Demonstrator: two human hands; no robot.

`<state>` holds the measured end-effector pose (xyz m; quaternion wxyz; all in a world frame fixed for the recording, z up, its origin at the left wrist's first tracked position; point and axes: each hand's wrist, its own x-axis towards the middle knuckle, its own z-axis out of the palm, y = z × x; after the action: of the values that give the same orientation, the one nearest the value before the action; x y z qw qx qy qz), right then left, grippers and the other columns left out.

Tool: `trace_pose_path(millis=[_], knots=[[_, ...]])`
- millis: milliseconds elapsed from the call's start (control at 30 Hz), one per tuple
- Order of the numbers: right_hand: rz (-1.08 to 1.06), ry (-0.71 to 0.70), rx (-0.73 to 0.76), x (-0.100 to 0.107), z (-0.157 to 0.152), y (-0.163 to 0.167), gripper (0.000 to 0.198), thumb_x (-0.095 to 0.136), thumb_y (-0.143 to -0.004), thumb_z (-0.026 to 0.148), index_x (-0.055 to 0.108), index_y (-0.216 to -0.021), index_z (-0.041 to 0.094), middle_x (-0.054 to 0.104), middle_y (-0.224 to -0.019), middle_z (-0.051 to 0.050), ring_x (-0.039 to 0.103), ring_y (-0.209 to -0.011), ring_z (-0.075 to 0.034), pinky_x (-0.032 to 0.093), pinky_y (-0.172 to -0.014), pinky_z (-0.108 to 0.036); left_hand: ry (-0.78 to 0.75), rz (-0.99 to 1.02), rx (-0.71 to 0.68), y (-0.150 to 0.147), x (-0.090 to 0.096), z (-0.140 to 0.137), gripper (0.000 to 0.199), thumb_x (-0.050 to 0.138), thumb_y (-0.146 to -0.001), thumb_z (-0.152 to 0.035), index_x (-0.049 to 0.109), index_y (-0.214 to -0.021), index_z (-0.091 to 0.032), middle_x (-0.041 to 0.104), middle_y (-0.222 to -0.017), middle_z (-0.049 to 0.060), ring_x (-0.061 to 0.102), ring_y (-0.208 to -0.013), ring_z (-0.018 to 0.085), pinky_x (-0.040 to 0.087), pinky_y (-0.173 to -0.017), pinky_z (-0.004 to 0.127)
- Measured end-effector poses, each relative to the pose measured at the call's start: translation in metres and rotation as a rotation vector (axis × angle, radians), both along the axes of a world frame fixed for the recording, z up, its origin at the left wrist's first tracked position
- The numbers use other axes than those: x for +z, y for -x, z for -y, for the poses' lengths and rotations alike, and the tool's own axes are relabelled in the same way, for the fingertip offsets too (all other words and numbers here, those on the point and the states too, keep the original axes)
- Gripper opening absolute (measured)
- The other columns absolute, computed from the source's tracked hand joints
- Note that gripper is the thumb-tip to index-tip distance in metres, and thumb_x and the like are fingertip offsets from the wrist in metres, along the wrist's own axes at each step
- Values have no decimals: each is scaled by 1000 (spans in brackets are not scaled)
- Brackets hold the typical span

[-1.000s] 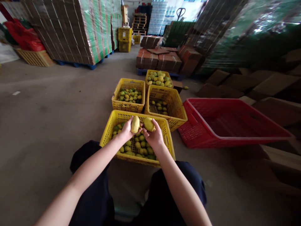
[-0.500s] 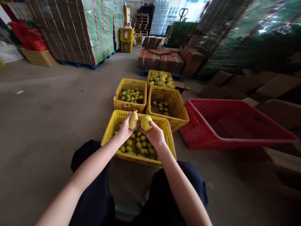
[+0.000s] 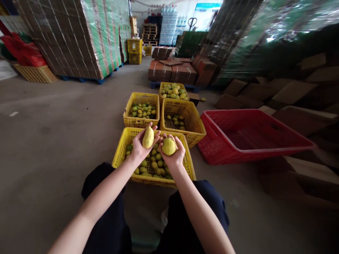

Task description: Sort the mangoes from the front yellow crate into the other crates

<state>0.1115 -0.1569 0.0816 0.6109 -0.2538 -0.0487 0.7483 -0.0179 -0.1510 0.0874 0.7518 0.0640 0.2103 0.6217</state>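
Note:
My left hand (image 3: 141, 144) is turned palm up and holds an elongated yellow lemon (image 3: 148, 137) with a pointed tip, its fingers partly stretched out beneath. Beside it, my right hand (image 3: 174, 152) cups a rounder yellow-green lemon (image 3: 168, 146), the thumb along its right side. The hands are slightly apart, above a yellow crate (image 3: 120, 152) between my knees. Several green and yellow lemons (image 3: 156, 164) lie in that crate, partly hidden by my hands and forearms.
Beyond stand a yellow crate of lemons (image 3: 127, 121) at left, a sparsely filled one (image 3: 197, 123) at right, and a fuller one (image 3: 160, 92) behind. A red basket (image 3: 212, 151) tilts at right beside cardboard boxes (image 3: 288, 92). Wrapped stacks (image 3: 106, 42) rise further back.
My hands have moved slightly apart and turned more palm up, so the lemons rest more openly in them. The view has shifted a little to the right and up.

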Motion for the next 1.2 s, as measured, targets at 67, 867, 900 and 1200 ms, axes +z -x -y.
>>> trace_pose_path(millis=[67,867,900,1200], knots=[[-36,-2,-13,-1,0,-2,10,59,-78,28,64,-80,20,74,-82,-3,68,-70,-15,56,-58,-24,68,29,26,-4,-3,-2,38,40,-94,-24,63,-124,-19,73,-107,7,71,-97,20,61,-72,29],[94,-129,170,-11,-16,10,37,63,-80,42,55,-52,19,60,-53,0,66,-57,-17,57,-54,-30,215,-124,5,-2,-1,-7,33,44,-89,-29,58,-62,-16,60,-52,2,60,-49,13,52,-52,22],[95,-132,172,-11,-15,10,36,63,-80,42,56,-53,19,60,-53,0,66,-57,-17,57,-55,-30,216,-118,1,-2,-2,-7,32,46,-88,-30,59,-63,-16,60,-53,2,60,-49,13,52,-52,23],[-19,-75,57,-14,-18,14,16,56,-79,27,67,-88,18,71,-76,-1,65,-60,-13,54,-52,-22,150,39,45,-1,-10,-7,29,41,-89,-22,68,-100,-17,75,-85,7,70,-72,17,59,-62,25]])
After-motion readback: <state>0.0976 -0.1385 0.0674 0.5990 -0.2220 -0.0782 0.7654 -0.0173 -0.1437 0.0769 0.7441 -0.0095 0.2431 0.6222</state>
